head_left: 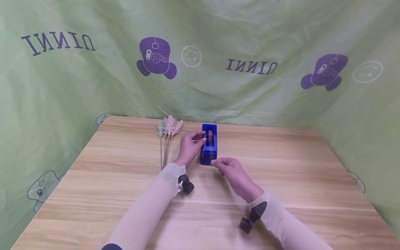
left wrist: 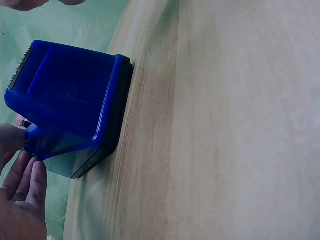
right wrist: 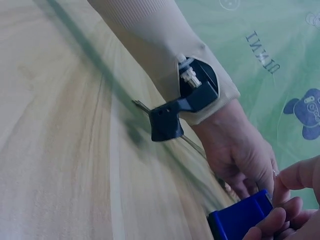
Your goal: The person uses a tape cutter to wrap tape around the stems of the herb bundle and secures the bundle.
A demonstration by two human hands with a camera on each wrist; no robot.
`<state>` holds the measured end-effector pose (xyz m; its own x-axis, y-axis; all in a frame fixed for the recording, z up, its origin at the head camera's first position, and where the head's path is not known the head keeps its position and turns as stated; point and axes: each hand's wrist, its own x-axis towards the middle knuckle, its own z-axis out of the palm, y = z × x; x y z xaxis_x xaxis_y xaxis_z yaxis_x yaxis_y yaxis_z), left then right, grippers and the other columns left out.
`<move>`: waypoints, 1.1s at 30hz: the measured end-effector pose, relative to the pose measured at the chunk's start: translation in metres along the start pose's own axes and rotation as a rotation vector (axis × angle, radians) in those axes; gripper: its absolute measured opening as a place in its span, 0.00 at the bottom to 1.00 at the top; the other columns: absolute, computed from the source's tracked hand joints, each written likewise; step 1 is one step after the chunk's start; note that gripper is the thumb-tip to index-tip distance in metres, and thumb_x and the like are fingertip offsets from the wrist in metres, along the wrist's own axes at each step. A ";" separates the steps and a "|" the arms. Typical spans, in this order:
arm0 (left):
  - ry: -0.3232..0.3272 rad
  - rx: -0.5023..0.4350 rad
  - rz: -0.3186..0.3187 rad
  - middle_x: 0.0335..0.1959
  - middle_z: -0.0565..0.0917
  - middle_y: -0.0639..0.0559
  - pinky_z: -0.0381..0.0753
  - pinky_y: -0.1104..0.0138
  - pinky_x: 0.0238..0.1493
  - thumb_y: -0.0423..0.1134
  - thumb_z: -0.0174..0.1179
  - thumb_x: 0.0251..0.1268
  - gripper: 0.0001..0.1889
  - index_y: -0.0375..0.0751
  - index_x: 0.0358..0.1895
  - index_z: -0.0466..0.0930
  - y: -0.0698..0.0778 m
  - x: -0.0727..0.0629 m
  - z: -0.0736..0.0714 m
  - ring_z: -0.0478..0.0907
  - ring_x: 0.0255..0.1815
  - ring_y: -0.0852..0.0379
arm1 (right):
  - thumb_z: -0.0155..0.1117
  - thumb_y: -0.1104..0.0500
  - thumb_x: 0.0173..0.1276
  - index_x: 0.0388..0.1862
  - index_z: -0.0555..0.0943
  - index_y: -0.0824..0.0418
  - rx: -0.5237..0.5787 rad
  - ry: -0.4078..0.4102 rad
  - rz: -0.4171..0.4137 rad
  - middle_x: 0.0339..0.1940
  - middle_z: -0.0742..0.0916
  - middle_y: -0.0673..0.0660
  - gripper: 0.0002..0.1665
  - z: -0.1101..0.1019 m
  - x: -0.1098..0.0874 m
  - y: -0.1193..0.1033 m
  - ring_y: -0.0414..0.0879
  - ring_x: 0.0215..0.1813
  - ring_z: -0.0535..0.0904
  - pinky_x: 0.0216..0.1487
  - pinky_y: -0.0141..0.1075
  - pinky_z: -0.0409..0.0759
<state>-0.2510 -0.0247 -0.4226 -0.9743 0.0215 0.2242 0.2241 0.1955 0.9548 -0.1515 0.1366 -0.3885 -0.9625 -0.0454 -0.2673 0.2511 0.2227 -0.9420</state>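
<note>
A blue tape dispenser [head_left: 209, 156] stands on the wooden table, with a reddish tape roll [head_left: 210, 134] in it and a serrated cutter [left wrist: 20, 69] along its front edge. My left hand [head_left: 189, 146] holds the dispenser's side near the roll, thumb and fingers on the blue wall. A clear strip of tape [head_left: 211, 147] runs from the roll over the dispenser toward the cutter end. My right hand [head_left: 232, 173] pinches the strip's free end between thumb and index finger, just past that end. In the right wrist view, the right fingers [right wrist: 300, 175] overlap the dispenser's top edge.
Left of the dispenser lie several artificial flower stems [head_left: 168, 126] with pink and grey heads. The table [head_left: 297, 180] ends at the back against a green printed curtain [head_left: 203, 93]. A black camera mount sits on each wrist.
</note>
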 end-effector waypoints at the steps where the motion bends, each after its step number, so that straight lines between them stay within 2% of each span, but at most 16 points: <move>1: 0.002 0.001 0.000 0.53 0.88 0.34 0.86 0.57 0.61 0.27 0.66 0.69 0.15 0.31 0.56 0.86 0.000 0.000 0.000 0.86 0.54 0.40 | 0.65 0.58 0.75 0.40 0.84 0.70 0.002 0.001 -0.004 0.24 0.73 0.46 0.14 0.000 -0.001 0.000 0.44 0.36 0.70 0.45 0.35 0.71; 6: 0.004 0.001 -0.004 0.52 0.88 0.35 0.86 0.57 0.61 0.27 0.66 0.69 0.14 0.31 0.56 0.86 0.001 0.000 0.000 0.86 0.54 0.41 | 0.66 0.58 0.75 0.40 0.84 0.71 -0.003 0.008 -0.013 0.24 0.74 0.46 0.13 0.002 -0.007 0.000 0.43 0.36 0.70 0.44 0.34 0.72; 13: 0.003 0.000 0.005 0.52 0.88 0.35 0.87 0.58 0.60 0.27 0.66 0.69 0.14 0.32 0.56 0.86 -0.001 0.000 0.001 0.86 0.53 0.41 | 0.65 0.57 0.75 0.41 0.85 0.71 -0.023 -0.008 -0.017 0.27 0.78 0.48 0.15 0.005 -0.019 0.000 0.46 0.42 0.73 0.48 0.37 0.72; 20: 0.010 0.000 0.005 0.52 0.88 0.35 0.87 0.59 0.60 0.27 0.65 0.69 0.14 0.32 0.56 0.86 -0.002 0.000 0.000 0.86 0.53 0.41 | 0.65 0.57 0.75 0.36 0.83 0.66 -0.027 0.000 -0.012 0.24 0.75 0.48 0.13 0.007 -0.026 0.000 0.46 0.41 0.72 0.47 0.36 0.71; 33: 0.011 0.002 -0.004 0.52 0.88 0.35 0.86 0.58 0.60 0.27 0.66 0.69 0.14 0.32 0.56 0.86 -0.002 0.000 0.001 0.86 0.53 0.42 | 0.64 0.56 0.76 0.47 0.85 0.70 -0.025 -0.024 -0.029 0.30 0.79 0.49 0.16 0.009 -0.042 0.004 0.44 0.42 0.74 0.51 0.36 0.72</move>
<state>-0.2514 -0.0243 -0.4250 -0.9749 0.0102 0.2226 0.2202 0.1973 0.9553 -0.1091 0.1307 -0.3829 -0.9666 -0.0758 -0.2448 0.2199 0.2455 -0.9441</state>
